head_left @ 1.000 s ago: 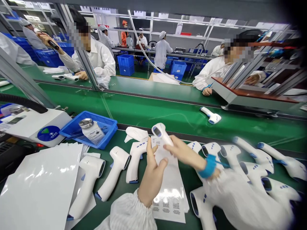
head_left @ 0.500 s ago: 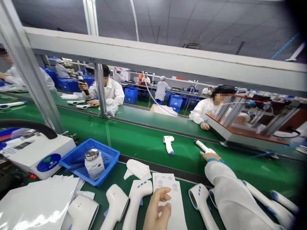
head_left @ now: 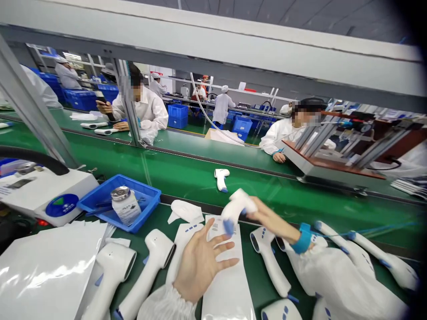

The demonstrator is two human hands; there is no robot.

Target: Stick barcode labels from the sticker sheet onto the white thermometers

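Head view: right hand (head_left: 271,226) holds white thermometer (head_left: 236,208), handle pointing down-left.

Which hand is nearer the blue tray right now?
Left. The left hand sits right of the blue tray, over a white pouch; the right hand is farther right, holding a white thermometer.
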